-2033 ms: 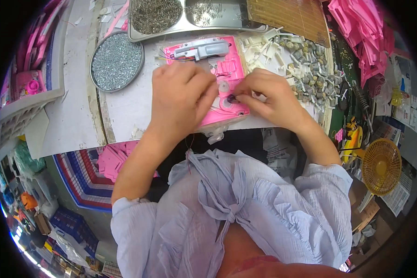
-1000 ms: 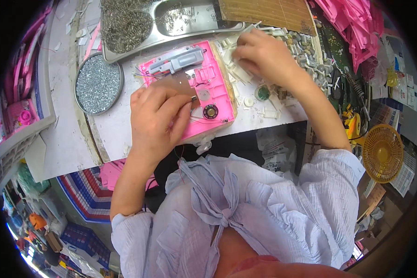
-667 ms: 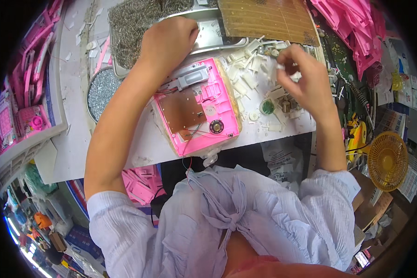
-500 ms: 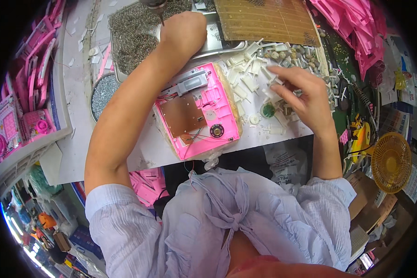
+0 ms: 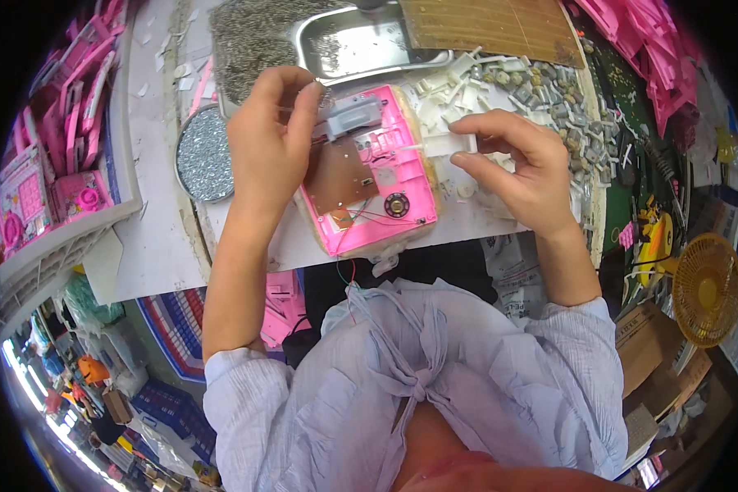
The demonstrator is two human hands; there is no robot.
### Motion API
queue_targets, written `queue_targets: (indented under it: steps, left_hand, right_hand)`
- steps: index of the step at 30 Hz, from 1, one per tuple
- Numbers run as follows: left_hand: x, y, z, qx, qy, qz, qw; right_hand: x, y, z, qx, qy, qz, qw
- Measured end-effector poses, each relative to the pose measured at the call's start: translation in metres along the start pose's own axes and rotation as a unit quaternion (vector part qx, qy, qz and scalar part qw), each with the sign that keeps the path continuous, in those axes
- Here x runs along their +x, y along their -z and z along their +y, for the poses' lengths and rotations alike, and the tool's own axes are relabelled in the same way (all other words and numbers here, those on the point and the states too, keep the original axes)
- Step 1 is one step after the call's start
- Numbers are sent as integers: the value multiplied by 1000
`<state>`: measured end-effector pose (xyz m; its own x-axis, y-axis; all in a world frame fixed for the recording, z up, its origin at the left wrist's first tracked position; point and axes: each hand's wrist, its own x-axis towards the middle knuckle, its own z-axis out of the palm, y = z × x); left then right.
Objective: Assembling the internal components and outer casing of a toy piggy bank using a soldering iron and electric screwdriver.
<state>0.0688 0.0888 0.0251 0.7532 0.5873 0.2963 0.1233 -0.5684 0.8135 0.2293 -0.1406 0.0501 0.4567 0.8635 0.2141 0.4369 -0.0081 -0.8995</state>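
Note:
A pink plastic casing (image 5: pixel 418 184) lies open in front of me on a padded, plastic-wrapped rest. Inside it are a brown circuit board (image 5: pixel 340 184), a grey block-shaped part (image 5: pixel 354 119), thin wires and a round black speaker (image 5: pixel 397 205). My left hand (image 5: pixel 272 143) is closed in a pinch over the casing's upper left corner; what the fingertips hold is too small to make out. Between thumb and fingers of my right hand (image 5: pixel 521 164) is a white plastic piece (image 5: pixel 449 145), its thin stem pointing left over the casing's right edge.
Small metal coils fill a tray (image 5: pixel 250 49) beyond my left hand, beside a shiny metal tray (image 5: pixel 357 41). A round bowl (image 5: pixel 203 156) of small metal parts stands left. Loose white plastic pieces (image 5: pixel 467 94) and a brown board (image 5: pixel 496 29) lie right. A yellow fan (image 5: pixel 707 289) stands far right.
My left hand has come back from the tray of coils to the casing's upper left. My right hand has moved left from the loose pieces and now holds a white plastic piece.

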Motion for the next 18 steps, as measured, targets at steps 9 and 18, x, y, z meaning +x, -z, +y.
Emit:
queue_targets:
  steps: [9, 18]
  left_hand:
    - [-14, 4, 27, -69, -80, -52, 993]
    - [17, 7, 22, -257, 28, -73, 963]
  right_hand:
    - [68, -29, -1, 210, -172, -161, 949]
    - [101, -39, 2, 211, -70, -177, 959]
